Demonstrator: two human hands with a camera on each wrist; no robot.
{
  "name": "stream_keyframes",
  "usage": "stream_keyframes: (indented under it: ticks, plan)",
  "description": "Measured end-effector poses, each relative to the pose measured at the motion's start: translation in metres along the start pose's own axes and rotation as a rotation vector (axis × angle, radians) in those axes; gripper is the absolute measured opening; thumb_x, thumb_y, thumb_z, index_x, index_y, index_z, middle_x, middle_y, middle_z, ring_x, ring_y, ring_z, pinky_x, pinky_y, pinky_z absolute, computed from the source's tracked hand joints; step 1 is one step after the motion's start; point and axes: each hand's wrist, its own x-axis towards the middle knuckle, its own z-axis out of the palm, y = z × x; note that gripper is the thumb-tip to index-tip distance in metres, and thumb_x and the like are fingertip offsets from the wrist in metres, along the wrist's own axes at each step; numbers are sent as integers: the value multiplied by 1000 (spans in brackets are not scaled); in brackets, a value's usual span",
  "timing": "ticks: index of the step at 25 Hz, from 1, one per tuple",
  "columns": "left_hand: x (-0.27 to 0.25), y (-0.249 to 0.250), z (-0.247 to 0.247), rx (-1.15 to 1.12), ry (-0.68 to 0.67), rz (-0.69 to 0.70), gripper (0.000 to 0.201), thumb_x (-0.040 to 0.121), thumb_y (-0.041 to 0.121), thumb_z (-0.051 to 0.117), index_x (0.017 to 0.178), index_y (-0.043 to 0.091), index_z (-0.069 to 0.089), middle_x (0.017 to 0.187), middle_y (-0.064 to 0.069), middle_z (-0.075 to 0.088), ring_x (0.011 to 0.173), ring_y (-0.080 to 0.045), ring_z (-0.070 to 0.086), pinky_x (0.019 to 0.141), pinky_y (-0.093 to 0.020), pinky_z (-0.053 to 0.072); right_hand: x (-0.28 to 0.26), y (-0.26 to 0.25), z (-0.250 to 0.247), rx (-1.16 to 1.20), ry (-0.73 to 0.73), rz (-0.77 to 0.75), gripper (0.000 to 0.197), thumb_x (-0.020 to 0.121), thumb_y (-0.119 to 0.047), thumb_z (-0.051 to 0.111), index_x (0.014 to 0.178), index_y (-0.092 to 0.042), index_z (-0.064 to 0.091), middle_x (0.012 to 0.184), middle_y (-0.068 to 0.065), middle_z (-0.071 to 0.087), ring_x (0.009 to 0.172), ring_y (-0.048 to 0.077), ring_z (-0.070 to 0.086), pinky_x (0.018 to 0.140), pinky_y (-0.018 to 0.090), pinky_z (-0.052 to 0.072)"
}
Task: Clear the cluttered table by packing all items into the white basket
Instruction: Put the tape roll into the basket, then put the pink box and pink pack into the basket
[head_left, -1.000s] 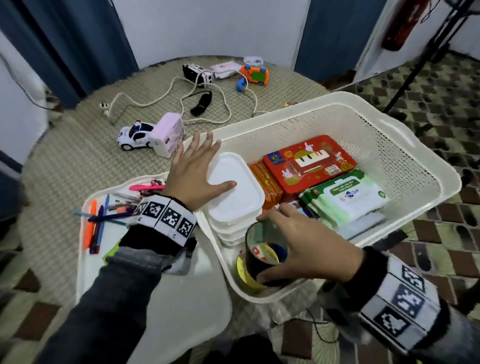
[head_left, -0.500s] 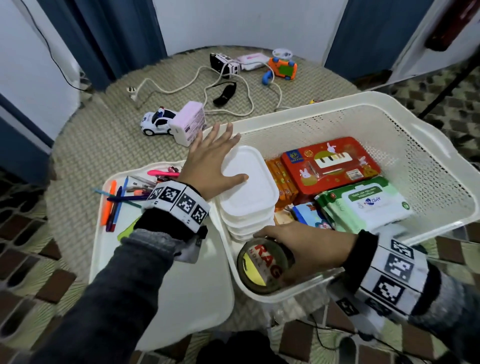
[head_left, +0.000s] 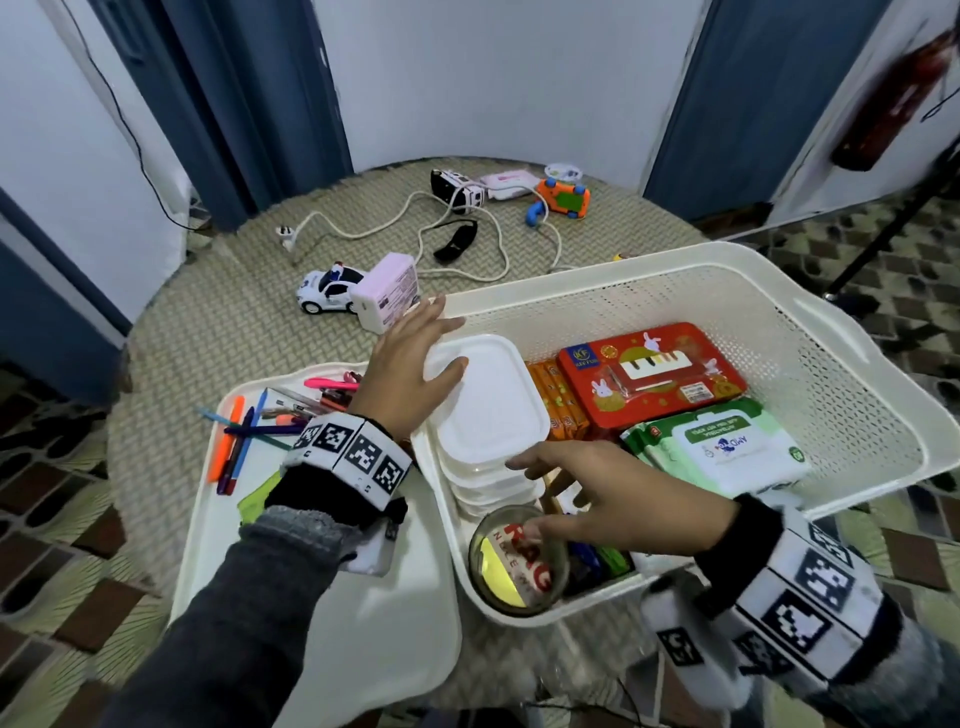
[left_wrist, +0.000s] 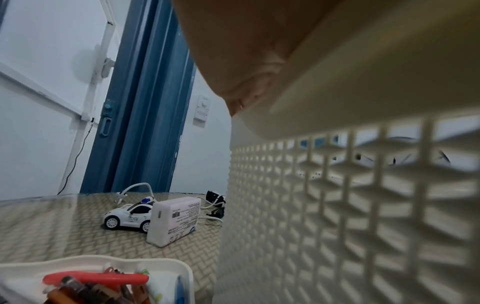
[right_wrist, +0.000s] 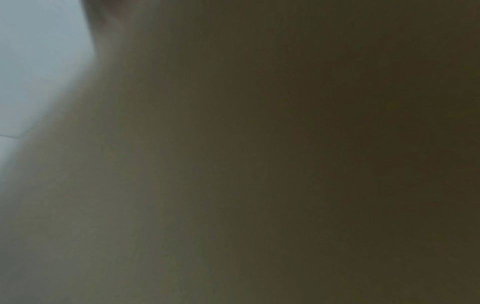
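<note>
The white basket (head_left: 852, 332) stands on the right of the round table. It holds a stack of white lidded containers (head_left: 488, 410), orange packets (head_left: 553, 400), a red piano tin (head_left: 654, 374) and a pack of wet wipes (head_left: 727, 452). A glass jar (head_left: 514, 564) with a red-lettered label lies on its side in the basket's near left corner. My right hand (head_left: 597, 499) hovers over the jar with fingers spread, its lowest fingers just touching the glass. My left hand (head_left: 410, 374) rests flat on the top container and the basket's left rim (left_wrist: 337, 72). The right wrist view is dark and blurred.
A white tray (head_left: 322, 623) left of the basket carries several pens and markers (head_left: 244, 431). Further back on the table lie a toy police car (head_left: 327, 288), a pink box (head_left: 387, 293), a white cable (head_left: 363, 228) and an orange toy phone (head_left: 563, 197).
My right hand has let go of the jar and spread its fingers above it; the jar now lies on its side in the basket corner. The left hand stays on the containers.
</note>
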Motion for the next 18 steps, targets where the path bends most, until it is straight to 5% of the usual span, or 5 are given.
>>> stream_keyframes:
  ticks: [9, 13, 18]
  plan:
    - [-75, -5, -47, -235, 219, -144, 28, 91, 15, 61, 117, 25, 60, 126, 16, 52, 123, 0, 44, 108, -30, 35, -2, -68, -22, 81, 201, -170, 40, 85, -37, 66, 123, -32, 56, 111, -12, 61, 92, 2, 60, 74, 14, 50]
    - [-98, -25, -62, -242, 292, -186, 31, 87, 25, 62, 118, 17, 63, 120, 12, 59, 118, -5, 52, 104, -37, 41, 17, -107, -19, 209, 310, -217, 29, 86, -23, 67, 115, -23, 63, 100, -8, 65, 81, 4, 63, 68, 12, 48]
    - [-111, -59, -85, -330, 291, -217, 27, 83, 26, 58, 109, 31, 61, 114, 13, 63, 111, -6, 57, 100, -33, 45, 58, -152, 24, 324, 350, -221, 24, 85, -14, 66, 108, -17, 66, 86, -11, 65, 69, 3, 60, 64, 10, 44]
